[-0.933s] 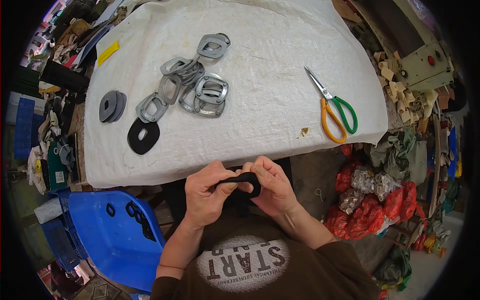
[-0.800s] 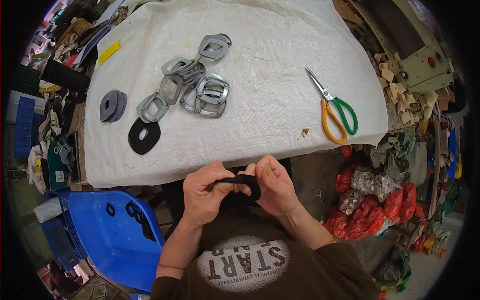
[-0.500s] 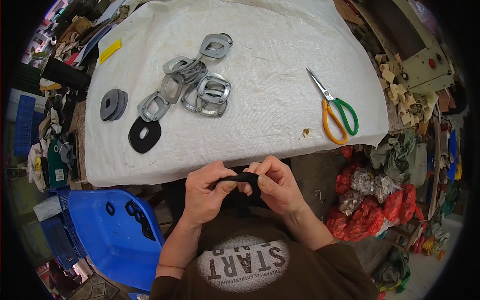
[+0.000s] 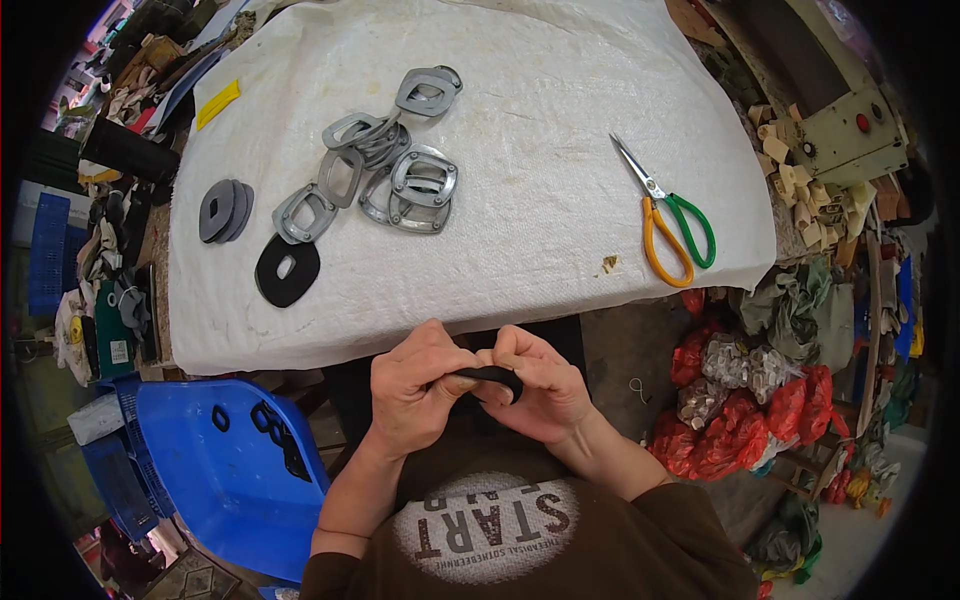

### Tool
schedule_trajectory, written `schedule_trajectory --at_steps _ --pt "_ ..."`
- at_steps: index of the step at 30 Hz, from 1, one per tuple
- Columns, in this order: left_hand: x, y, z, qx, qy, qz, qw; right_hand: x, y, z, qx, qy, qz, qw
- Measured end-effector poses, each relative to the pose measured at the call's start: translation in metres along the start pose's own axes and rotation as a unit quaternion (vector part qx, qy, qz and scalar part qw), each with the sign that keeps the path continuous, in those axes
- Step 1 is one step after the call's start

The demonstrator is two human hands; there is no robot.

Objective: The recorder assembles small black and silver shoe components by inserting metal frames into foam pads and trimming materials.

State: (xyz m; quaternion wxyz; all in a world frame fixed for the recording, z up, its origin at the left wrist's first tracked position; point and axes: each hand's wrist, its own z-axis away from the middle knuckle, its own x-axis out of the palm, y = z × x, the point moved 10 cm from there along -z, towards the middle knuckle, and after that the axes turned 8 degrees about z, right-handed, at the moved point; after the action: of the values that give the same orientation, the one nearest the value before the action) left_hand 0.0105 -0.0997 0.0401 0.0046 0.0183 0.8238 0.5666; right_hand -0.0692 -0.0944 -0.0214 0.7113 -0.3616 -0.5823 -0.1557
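Between my two hands, just in front of the table's near edge, is a curved black pad (image 4: 490, 374), seen nearly edge-on. My left hand (image 4: 415, 385) pinches its left end with thumb and fingers. At the other end, my right hand (image 4: 540, 385) grips it between thumb and fingers. On the table, a black flat pad with a slot (image 4: 287, 270) lies near the left front. A grey metal frame (image 4: 304, 215) touches its upper edge. Several more metal frames (image 4: 425, 178) lie overlapping behind. A small stack of grey slotted pads (image 4: 224, 210) stands farther left.
Scissors (image 4: 652, 190) with orange and green handles lie at the table's right. A yellow strip (image 4: 218, 105) rests at the far left. Below left stands a blue tub (image 4: 215, 490) holding a few black rings (image 4: 270, 420). Red plastic bags (image 4: 725, 435) sit on the right floor.
My right hand has shifted slightly inward and its fingers have changed their grip. The black pad's right end now bends downward in a tighter curve. The things on the table stay put.
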Motion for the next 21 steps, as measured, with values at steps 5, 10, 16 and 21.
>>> schedule_trajectory --at_steps 5,10,16,21 --pt "0.001 -0.003 -0.003 -0.031 -0.018 -0.002 0.999 -0.012 -0.015 0.001 -0.034 0.046 0.107 0.993" --pt "-0.005 -0.012 0.000 -0.070 -0.021 -0.008 0.997 -0.005 -0.030 0.002 -0.047 0.019 0.350 0.935" --pt "-0.001 -0.006 -0.002 -0.055 -0.027 -0.025 0.998 0.006 -0.035 0.004 -0.105 0.054 0.352 0.928" --pt "-0.003 -0.003 -0.001 -0.023 -0.007 -0.027 0.999 -0.001 -0.014 0.002 -0.011 0.031 0.113 0.993"
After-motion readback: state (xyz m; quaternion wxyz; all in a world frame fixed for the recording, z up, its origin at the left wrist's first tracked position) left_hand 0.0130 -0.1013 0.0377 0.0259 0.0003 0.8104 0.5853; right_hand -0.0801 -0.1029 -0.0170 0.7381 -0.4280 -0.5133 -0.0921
